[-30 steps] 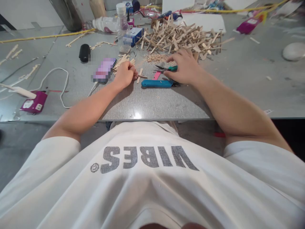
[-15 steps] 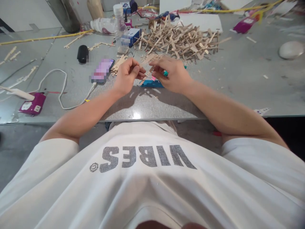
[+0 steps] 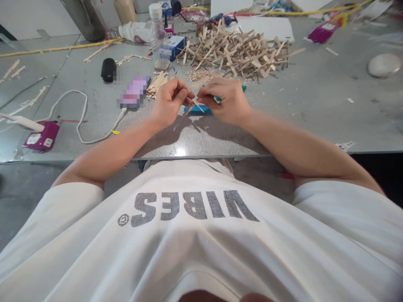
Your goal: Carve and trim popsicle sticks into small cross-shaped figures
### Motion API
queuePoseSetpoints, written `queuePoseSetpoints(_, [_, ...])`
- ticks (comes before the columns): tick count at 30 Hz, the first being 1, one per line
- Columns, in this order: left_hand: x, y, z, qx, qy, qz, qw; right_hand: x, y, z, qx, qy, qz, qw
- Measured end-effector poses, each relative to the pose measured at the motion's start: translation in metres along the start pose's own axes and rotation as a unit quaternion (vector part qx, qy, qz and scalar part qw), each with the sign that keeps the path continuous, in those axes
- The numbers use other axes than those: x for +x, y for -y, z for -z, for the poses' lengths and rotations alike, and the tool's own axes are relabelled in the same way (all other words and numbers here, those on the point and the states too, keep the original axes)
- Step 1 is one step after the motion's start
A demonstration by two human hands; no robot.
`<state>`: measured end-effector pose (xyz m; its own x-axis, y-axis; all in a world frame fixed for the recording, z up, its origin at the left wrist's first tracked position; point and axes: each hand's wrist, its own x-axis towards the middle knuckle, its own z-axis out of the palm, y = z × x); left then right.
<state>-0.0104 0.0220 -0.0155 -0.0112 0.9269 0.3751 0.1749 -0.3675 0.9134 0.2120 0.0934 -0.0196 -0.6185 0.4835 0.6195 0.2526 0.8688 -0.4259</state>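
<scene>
My left hand (image 3: 170,102) is closed in a pinch on a thin wooden stick (image 3: 198,106), whose pale end slants down toward the right. A browner flat stick (image 3: 188,110) also juts out below these fingertips. Close by, my right hand (image 3: 225,100) has its thumb and fingers pressed together; what they hold is hidden. Teal bits (image 3: 244,88) show beside and behind the right hand, but I cannot tell whether it grips them. Under both hands a blue flat object (image 3: 198,109) lies on the table, partly covered, with a touch of pink above it.
Behind my hands rises a large heap of wooden sticks (image 3: 233,50), with wood crumbs (image 3: 198,75) before it. Left of my hands lie a small stick pile (image 3: 156,84), a phone (image 3: 135,91) on a white cable and a black case (image 3: 108,69). Plastic bottles (image 3: 138,32) lie farther back.
My two hands have come slightly closer together. The thin stick's pale end now shows clearly below the fingertips, and the right fingers are more closed.
</scene>
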Motion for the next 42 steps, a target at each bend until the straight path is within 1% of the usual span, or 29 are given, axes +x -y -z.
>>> queuePoseSetpoints(2, [0.001, 0.002, 0.001, 0.01, -0.008, -0.002, 1.0, 0.0, -0.003, -0.001, 0.035, -0.005, -0.021, 0.999])
queuePoseSetpoints(5, [0.004, 0.004, 0.004, 0.028, -0.036, -0.029, 0.999, 0.002, -0.009, -0.003, 0.137, -0.029, -0.095, 0.986])
queuePoseSetpoints(8, [0.006, 0.007, 0.008, 0.032, -0.075, -0.053, 0.995, 0.006, -0.014, -0.001, 0.246, -0.079, -0.163, 0.952])
queuePoseSetpoints(12, [0.009, 0.014, 0.01, 0.019, -0.095, -0.025, 0.995, 0.012, -0.014, 0.01, 0.335, -0.164, -0.225, 0.9])
queuePoseSetpoints(15, [0.007, 0.016, 0.007, 0.018, -0.092, -0.016, 0.995, 0.015, -0.008, 0.015, 0.364, -0.19, -0.242, 0.879])
queuePoseSetpoints(17, [0.004, 0.015, 0.004, 0.027, -0.077, -0.03, 0.996, 0.015, -0.005, 0.013, 0.379, -0.193, -0.245, 0.871])
queuePoseSetpoints(19, [0.0, 0.014, 0.0, 0.03, -0.056, -0.053, 0.997, 0.014, -0.003, 0.009, 0.387, -0.19, -0.241, 0.87])
queuePoseSetpoints(21, [-0.004, 0.012, -0.002, 0.03, -0.044, -0.069, 0.996, 0.014, -0.003, 0.004, 0.387, -0.182, -0.225, 0.875])
queuePoseSetpoints(24, [-0.007, 0.01, -0.004, 0.04, -0.038, -0.067, 0.996, 0.013, -0.003, -0.001, 0.386, -0.183, -0.211, 0.879])
queuePoseSetpoints(27, [-0.008, 0.01, -0.004, 0.044, -0.029, -0.066, 0.996, 0.011, -0.001, -0.004, 0.379, -0.2, -0.206, 0.88])
queuePoseSetpoints(32, [-0.006, 0.016, 0.0, 0.023, -0.015, -0.12, 0.992, 0.008, 0.003, -0.01, 0.35, -0.206, -0.145, 0.902])
queuePoseSetpoints(35, [-0.005, 0.02, 0.001, 0.025, -0.004, -0.143, 0.989, 0.007, 0.004, -0.01, 0.349, -0.203, -0.122, 0.907])
queuePoseSetpoints(42, [-0.004, 0.023, 0.001, 0.018, -0.008, -0.172, 0.985, 0.004, 0.007, -0.004, 0.335, -0.154, -0.131, 0.92])
